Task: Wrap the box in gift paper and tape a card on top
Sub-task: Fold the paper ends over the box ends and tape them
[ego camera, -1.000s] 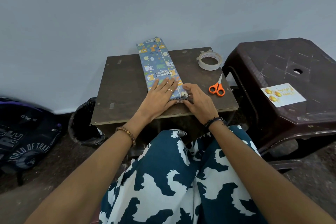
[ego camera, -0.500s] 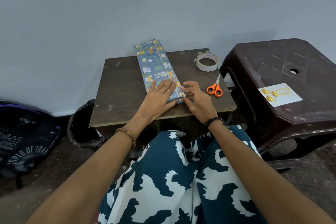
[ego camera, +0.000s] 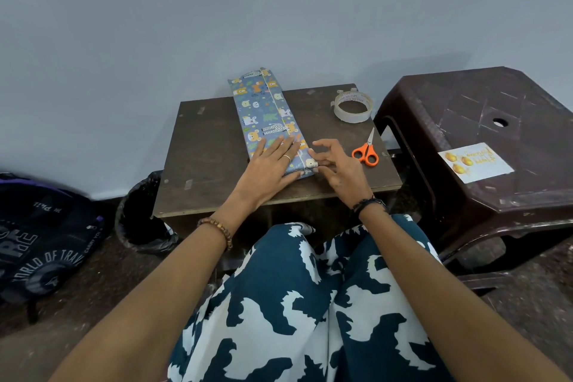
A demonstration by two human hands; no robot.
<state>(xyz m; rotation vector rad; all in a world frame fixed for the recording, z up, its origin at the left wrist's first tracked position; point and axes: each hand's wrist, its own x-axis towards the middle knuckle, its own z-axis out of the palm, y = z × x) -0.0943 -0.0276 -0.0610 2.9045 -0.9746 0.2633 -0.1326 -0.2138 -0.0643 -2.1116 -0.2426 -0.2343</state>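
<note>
A long box wrapped in blue animal-print gift paper (ego camera: 263, 112) lies on the small dark table (ego camera: 210, 146), its far end reaching the wall. My left hand (ego camera: 269, 164) lies flat on the near end of the box, fingers straight. Beside the box's near right corner, my right hand (ego camera: 336, 164) has loosely curled fingers whose tips touch the paper edge. A roll of clear tape (ego camera: 353, 107) sits at the table's far right, with orange-handled scissors (ego camera: 366, 150) nearer me. A white card with gold print (ego camera: 476, 162) lies on the brown plastic stool (ego camera: 496, 108) to the right.
A black-lined bin (ego camera: 139, 220) stands under the table's left side. A dark backpack (ego camera: 40, 236) rests on the floor at far left. My lap in patterned fabric is just below the table's front edge. The wall is directly behind the table.
My right hand has drawn slightly back from the box's near corner and its fingers have loosened. The left hand stays flat on the box.
</note>
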